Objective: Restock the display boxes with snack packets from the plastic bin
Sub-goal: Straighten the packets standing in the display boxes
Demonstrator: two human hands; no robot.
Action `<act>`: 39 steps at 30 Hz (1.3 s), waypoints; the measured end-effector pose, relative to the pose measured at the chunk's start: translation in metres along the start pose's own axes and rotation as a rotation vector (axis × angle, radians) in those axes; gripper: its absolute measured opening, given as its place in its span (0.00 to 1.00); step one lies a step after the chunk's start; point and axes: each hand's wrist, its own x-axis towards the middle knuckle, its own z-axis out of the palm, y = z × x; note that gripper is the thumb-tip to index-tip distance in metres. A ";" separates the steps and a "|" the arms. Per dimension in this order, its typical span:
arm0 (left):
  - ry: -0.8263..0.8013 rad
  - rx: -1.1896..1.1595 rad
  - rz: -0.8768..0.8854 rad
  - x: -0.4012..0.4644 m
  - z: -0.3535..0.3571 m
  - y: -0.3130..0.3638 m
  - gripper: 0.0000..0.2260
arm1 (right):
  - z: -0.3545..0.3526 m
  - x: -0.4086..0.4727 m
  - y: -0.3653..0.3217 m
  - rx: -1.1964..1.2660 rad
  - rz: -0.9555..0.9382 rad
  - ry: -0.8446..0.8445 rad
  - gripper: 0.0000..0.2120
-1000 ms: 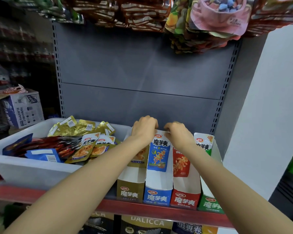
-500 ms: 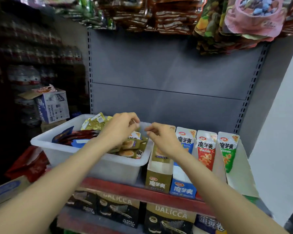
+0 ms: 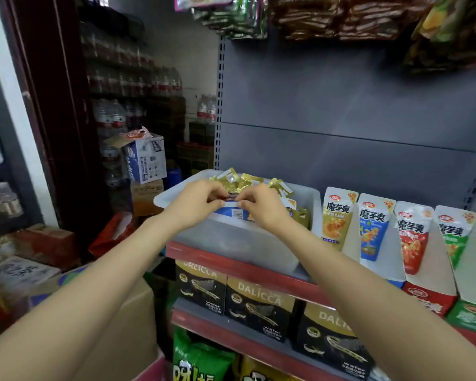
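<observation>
- Both hands are reaching over the near rim of the white plastic bin (image 3: pixel 231 237), which is sitting on the red-edged shelf (image 3: pixel 231 264) at the centre of the frame.
- The left hand (image 3: pixel 197 203) and the right hand (image 3: pixel 260 206) are meeting at the fingertips, each with fingers curled and pinching the top edge of a blue snack packet (image 3: pixel 232 213) with a white barcode patch, lying inside the bin.
- A thin dark packet edge is showing between the fingertips; I cannot tell whether it is a separate packet.
- Gold snack packets (image 3: pixel 248 181) are piling up toward the back of the bin, above and behind the hands in the frame.
- At the right of the frame, just beside the bin, 4 display boxes are standing in a row on the same shelf: the gold display box (image 3: pixel 337 215), the blue display box (image 3: pixel 374 226), the red display box (image 3: pixel 429 298) and the green display box (image 3: pixel 470 314).
- Each box is showing an upright packet of its own colour at its back.
- Black DALICCA wafer boxes (image 3: pixel 259 306) are lining the shelf below, at lower centre.
- Bagged snacks (image 3: pixel 341 17) are hanging along the top of the frame.
- Cartons and bottled water (image 3: pixel 113 116) are stacking up at the left.
</observation>
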 end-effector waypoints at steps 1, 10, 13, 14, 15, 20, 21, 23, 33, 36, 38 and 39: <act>0.050 -0.011 -0.001 0.000 0.000 0.001 0.08 | 0.001 0.000 0.000 -0.015 0.014 0.018 0.07; 0.120 -0.136 -0.009 0.005 0.005 0.001 0.01 | -0.019 -0.017 -0.003 -0.213 -0.039 0.252 0.07; 0.189 -0.239 -0.070 0.012 0.008 0.011 0.05 | -0.036 -0.016 0.004 0.017 0.016 0.331 0.07; 0.183 -0.323 -0.118 0.016 0.009 0.017 0.08 | -0.044 -0.018 0.006 0.089 0.036 0.338 0.08; 0.146 -0.435 -0.187 0.020 0.010 0.027 0.11 | -0.052 -0.020 0.008 0.148 0.051 0.352 0.08; -0.171 -0.847 -0.457 0.033 0.025 0.082 0.23 | -0.088 -0.042 0.023 0.372 0.062 0.408 0.11; -0.193 -0.904 -0.448 0.036 0.032 0.090 0.22 | -0.094 -0.048 0.028 0.358 0.062 0.411 0.12; -0.224 -1.038 -0.387 0.041 0.046 0.104 0.19 | -0.103 -0.060 0.037 0.307 0.068 0.422 0.11; -0.174 -1.127 -0.279 0.054 0.102 0.160 0.24 | -0.135 -0.087 0.091 0.395 0.298 0.390 0.25; -0.277 -1.020 -0.148 0.056 0.117 0.170 0.29 | -0.145 -0.092 0.115 0.466 0.364 0.439 0.27; -0.275 -0.879 -0.080 0.059 0.127 0.179 0.33 | -0.153 -0.096 0.128 0.498 0.366 0.482 0.30; -0.252 -0.789 -0.057 0.062 0.133 0.183 0.33 | -0.157 -0.098 0.134 0.516 0.364 0.493 0.32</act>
